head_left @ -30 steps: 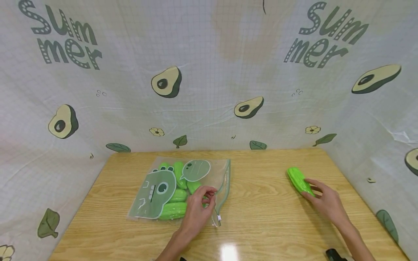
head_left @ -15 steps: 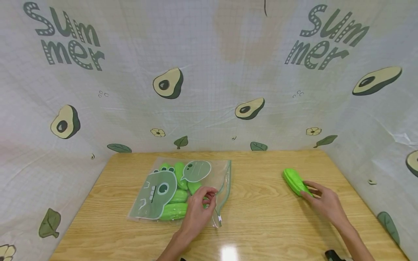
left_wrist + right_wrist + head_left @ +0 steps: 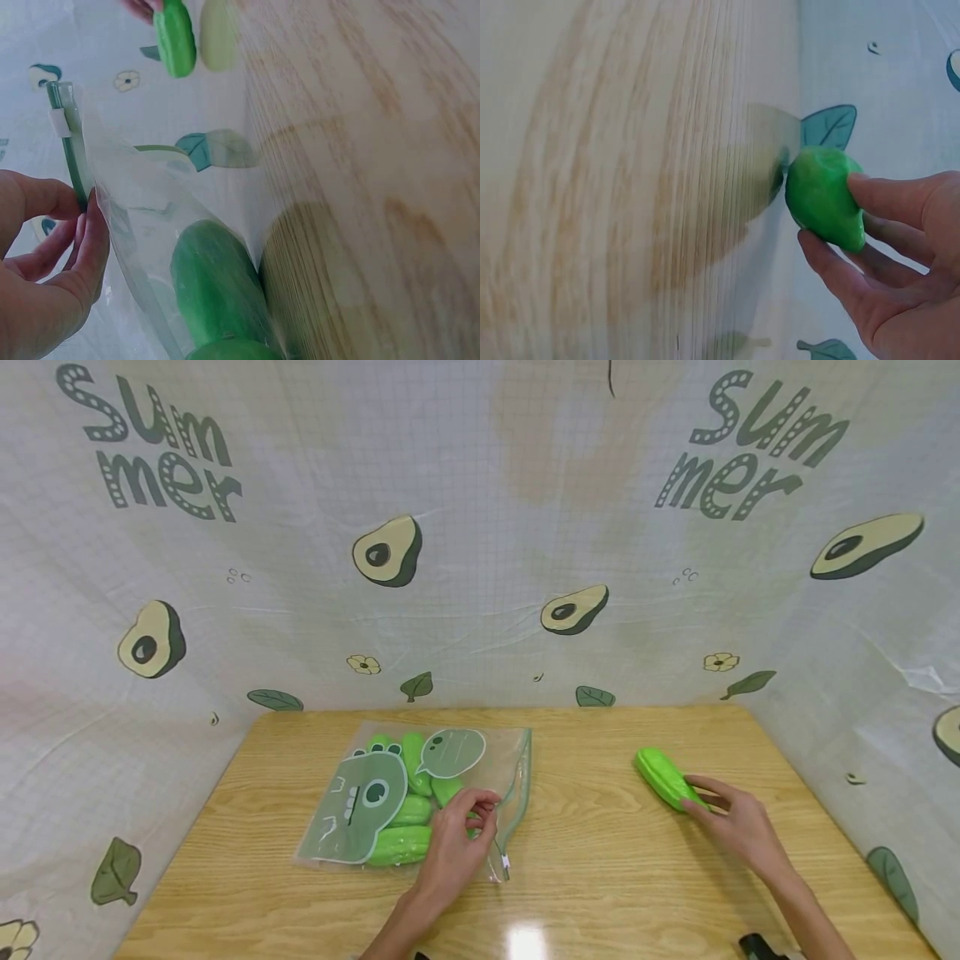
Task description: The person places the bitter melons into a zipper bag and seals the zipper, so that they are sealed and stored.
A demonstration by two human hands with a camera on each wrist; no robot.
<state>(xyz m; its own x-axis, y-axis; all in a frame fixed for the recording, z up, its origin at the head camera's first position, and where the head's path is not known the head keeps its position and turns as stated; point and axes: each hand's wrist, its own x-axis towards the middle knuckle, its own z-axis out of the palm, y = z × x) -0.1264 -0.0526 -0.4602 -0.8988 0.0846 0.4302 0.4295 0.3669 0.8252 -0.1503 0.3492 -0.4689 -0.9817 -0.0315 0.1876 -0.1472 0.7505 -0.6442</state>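
Observation:
My right hand (image 3: 738,822) holds a bright green, ridged toy cucumber (image 3: 662,777) by its near end, thumb on one side and fingers on the other. In the right wrist view the cucumber (image 3: 821,195) is seen end-on, close over the table. A clear zip bag (image 3: 360,793) with a green monster print lies flat on the left, several similar green cucumbers inside. Its mouth faces right. My left hand (image 3: 459,835) pinches the bag's upper layer at the green zip strip (image 3: 69,150), lifting that edge so the mouth gapes. The left hand hides part of the bag and its contents.
A wooden table (image 3: 585,860) carries everything. A pale cloth (image 3: 480,543) printed with avocados and leaves hangs along its back and sides. The white zip slider (image 3: 505,862) sits at the bag's near corner. A dark object (image 3: 759,947) shows by the right forearm.
My right hand has moved slightly left with the cucumber, toward the bag, and the cucumber has tilted a little more leftward. My left hand and the bag have stayed in place.

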